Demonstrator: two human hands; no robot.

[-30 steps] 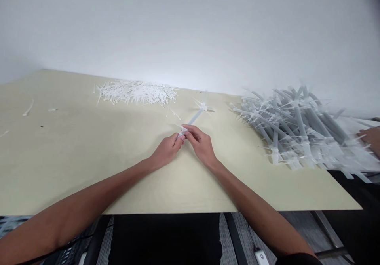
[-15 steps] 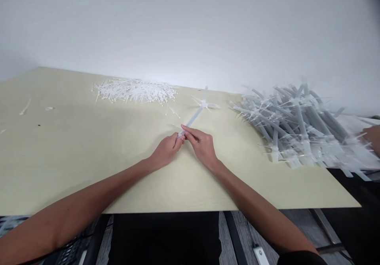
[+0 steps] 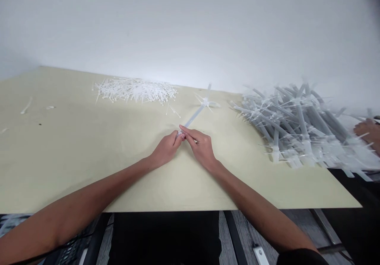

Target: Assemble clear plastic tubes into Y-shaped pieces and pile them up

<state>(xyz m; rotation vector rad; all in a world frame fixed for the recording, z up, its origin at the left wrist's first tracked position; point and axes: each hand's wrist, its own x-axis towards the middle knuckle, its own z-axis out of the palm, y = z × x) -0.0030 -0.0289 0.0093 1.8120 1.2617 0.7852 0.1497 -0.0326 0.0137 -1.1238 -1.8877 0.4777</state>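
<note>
A translucent tube slants away from my hands over the middle of the table, with white ties and short loose ends around its far end. My left hand is closed around its near end. Right beside it, my right hand pinches at the same end, its thumb and index finger touching the tube and the left fingertips. The fingers hide most of that near end. Both forearms rest low over the table's front edge.
White cable ties lie heaped at the back. On the right is a big pile of similar tied tubes, with another person's hand at its far side. A few loose ties lie at the left of the table.
The tube's far end has shifted slightly to the right. My hands have hardly moved. At the right edge, the other person's hand has come further into view.
</note>
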